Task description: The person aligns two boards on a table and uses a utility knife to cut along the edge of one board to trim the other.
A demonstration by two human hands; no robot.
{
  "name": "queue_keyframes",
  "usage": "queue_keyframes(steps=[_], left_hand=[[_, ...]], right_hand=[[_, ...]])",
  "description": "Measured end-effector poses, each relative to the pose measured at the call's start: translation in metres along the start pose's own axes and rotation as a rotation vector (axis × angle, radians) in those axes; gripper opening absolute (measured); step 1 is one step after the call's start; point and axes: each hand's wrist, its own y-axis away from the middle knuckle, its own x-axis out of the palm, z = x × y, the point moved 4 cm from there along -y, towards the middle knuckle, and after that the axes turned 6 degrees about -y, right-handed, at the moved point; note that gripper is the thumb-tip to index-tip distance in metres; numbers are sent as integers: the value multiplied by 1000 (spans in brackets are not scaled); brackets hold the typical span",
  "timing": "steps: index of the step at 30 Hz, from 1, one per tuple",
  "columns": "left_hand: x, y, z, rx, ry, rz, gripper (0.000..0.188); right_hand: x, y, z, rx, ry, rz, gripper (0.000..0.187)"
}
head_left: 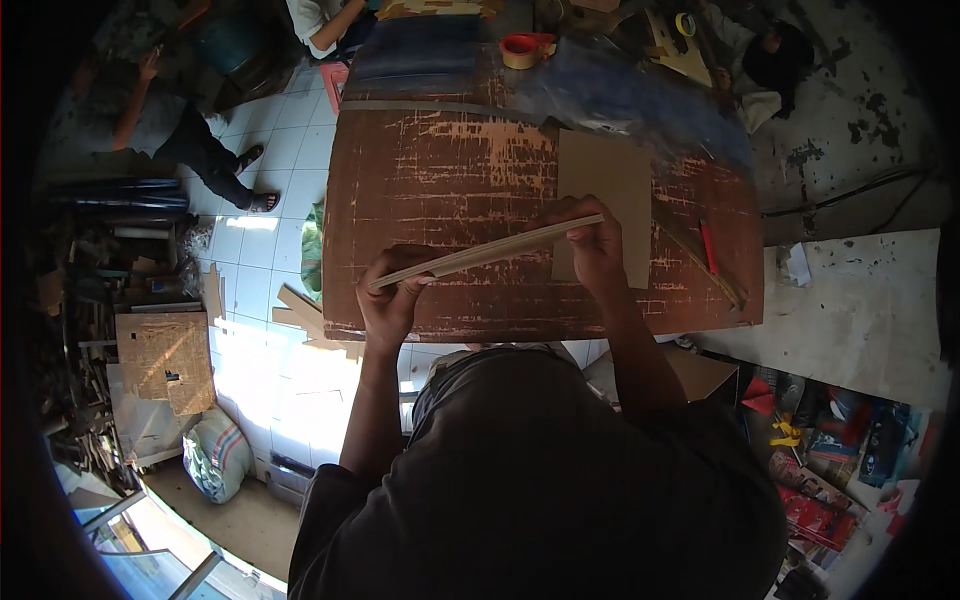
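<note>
Above the near part of a worn brown table, I hold a thin stack of brown board sheets, seen almost edge-on and tilted up toward the right. My left hand pinches its left end, thumb at the near side. At the other end, my right hand grips the stack with its thumb near the corner. Whether the sheets are cardboard or thin wood I cannot tell. A flat tan board sheet lies on the table behind my right hand, partly covered by it.
Right of the sheet lie a red pen-like tool and a long wooden strip. A red tape dispenser sits at the far side, near dark blue sheeting. Other people are at far left, top and right. A stuffed sack stands lower left.
</note>
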Motion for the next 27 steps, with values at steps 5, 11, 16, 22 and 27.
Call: queue_keyframes(steps=[5, 11, 16, 22, 27], left_hand=[[-2, 1, 6, -72, 54, -30, 15], [-2, 3, 10, -47, 30, -68, 15], [-5, 1, 11, -85, -102, -27, 16], [-16, 16, 57, -213, -322, 56, 18], [-26, 36, 111, -293, -367, 72, 21]], right_hand=[[1, -1, 0, -32, 74, 26, 26], [-2, 0, -3, 22, 77, 7, 25], [-5, 1, -2, -3, 145, -8, 24], [-13, 3, -2, 15, 197, 5, 24], [-10, 2, 0, 9, 203, 8, 23]])
